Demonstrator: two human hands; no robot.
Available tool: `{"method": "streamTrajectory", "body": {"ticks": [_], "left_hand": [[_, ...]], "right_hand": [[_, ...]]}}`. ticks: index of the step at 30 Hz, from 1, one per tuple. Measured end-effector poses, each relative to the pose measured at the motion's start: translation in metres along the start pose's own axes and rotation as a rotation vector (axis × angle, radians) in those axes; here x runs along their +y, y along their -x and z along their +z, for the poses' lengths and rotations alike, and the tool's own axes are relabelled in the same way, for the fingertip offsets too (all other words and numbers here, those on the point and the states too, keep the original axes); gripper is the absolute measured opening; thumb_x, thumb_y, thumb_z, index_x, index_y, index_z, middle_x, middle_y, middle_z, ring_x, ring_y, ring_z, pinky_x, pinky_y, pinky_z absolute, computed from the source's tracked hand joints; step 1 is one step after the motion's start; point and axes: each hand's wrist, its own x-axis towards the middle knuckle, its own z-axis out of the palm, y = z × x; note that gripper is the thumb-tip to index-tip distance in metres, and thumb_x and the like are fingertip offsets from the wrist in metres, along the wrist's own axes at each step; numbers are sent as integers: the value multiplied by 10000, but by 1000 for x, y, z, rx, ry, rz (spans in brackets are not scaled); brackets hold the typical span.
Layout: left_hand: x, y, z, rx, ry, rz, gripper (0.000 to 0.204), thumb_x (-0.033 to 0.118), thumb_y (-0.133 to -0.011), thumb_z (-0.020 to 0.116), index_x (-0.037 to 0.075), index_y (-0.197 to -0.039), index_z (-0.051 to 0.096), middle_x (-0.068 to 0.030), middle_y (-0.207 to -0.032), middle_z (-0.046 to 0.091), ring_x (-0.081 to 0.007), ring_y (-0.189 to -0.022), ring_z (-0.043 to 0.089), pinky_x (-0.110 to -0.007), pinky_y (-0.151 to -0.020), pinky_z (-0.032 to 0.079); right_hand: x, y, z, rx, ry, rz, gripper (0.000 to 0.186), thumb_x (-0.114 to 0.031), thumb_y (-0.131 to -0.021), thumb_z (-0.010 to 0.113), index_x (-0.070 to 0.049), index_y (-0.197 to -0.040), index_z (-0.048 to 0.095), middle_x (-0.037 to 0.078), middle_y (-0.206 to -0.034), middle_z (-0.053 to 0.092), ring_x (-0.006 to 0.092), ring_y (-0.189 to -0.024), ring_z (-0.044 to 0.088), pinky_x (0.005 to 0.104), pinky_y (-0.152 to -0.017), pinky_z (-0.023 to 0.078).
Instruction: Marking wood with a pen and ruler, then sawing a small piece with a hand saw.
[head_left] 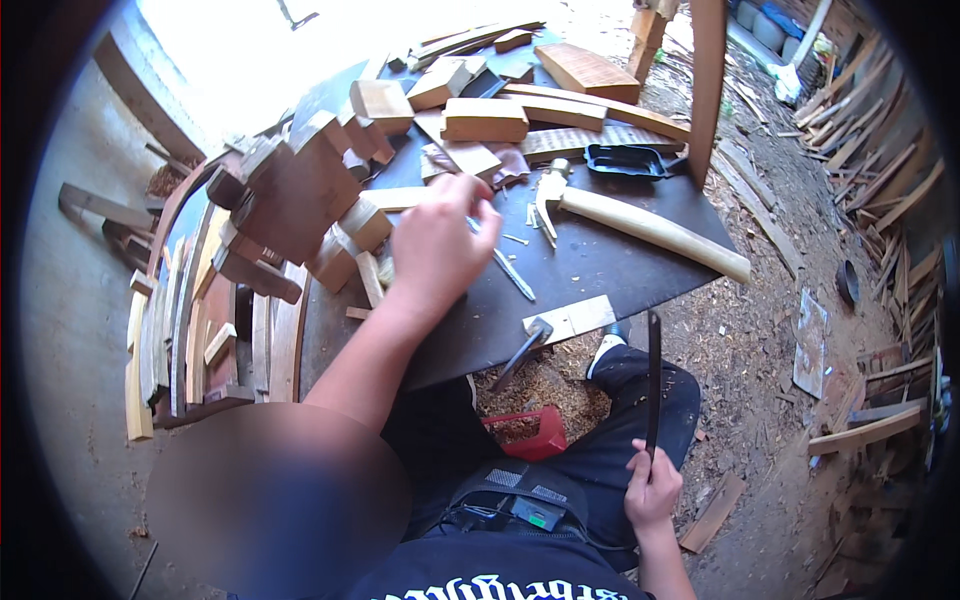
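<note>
My left hand (440, 240) reaches over the dark tabletop (590, 245) with its fingers curled in beside a pale wood strip (397, 198). What its fingertips hold, if anything, is hidden. Just right of it lie a slim pointed metal rod (514, 276) and a few nails (516, 239). A claw hammer (650, 225) with a pale wooden handle rests farther right. My right hand (655, 485), low beside my right leg, grips the lower end of a long, thin dark strip (654, 375), which points upward. Its exact kind is unclear.
Wood blocks (485, 119) crowd the table's far side, near a black tray (626, 161). At the near edge sits a pale wood piece (570, 319) with a metal tool (522, 350) against it. Below are a red plastic stool (535, 430) and wood shavings. Scrap wood (890, 200) lines the right.
</note>
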Motion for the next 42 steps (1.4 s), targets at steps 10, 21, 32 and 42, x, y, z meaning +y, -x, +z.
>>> {"method": "streamTrajectory", "body": {"ticks": [10,21,32,42], "left_hand": [[-40,-52,7,-101,-485,124,345,169,-798,816,76,-1123,744,-95,-1117,686,-305,-1076,659,-410,-968,536],[-64,-58,22,37,-211,184,383,-47,-837,700,59,-1204,673,-180,-1041,733,-326,-951,724,-434,-859,573],[-40,-40,-4,74,82,244,266,12,-860,712,69,-1107,791,-89,-942,767,-189,-814,755,-308,-707,579],[-14,-38,-6,139,469,537,91,79,-958,641,5,-1000,674,-91,-1021,671,-157,-873,661,-306,-776,533]], "right_hand": [[68,21,39,105,-255,436,304,-203,-1044,612,25,-1215,717,99,-811,683,174,-685,649,317,-695,522],[61,16,33,84,-281,441,237,-158,-1030,604,-1,-1151,734,59,-713,627,128,-620,604,303,-616,477],[52,13,34,71,-286,442,220,-158,-1029,609,-5,-1122,737,58,-716,634,123,-599,597,294,-584,465],[54,10,38,68,-254,387,228,-169,-1050,593,2,-1119,726,11,-687,597,68,-530,545,250,-509,419]]}}
